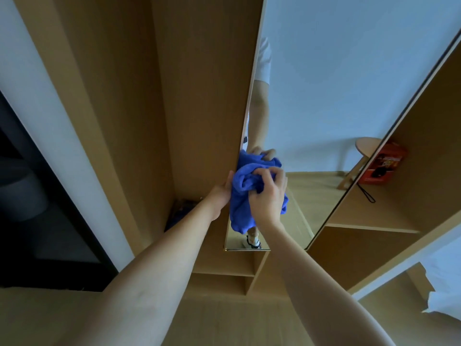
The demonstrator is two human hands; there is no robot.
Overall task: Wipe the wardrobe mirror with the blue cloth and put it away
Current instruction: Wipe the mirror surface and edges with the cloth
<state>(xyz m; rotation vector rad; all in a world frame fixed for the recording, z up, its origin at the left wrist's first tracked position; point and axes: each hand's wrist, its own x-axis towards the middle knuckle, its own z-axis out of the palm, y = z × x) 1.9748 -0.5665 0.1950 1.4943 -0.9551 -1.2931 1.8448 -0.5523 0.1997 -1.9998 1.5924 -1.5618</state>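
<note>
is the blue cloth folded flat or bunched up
Bunched up: the blue cloth is crumpled into folds in the right hand, with a loose end hanging down against the mirror.

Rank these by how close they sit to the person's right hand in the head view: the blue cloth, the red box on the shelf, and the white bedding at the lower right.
1. Blue cloth: gripped by the right hand, against the mirror.
2. Red box: to the right, on the wardrobe shelf.
3. White bedding: far lower right corner.
</note>
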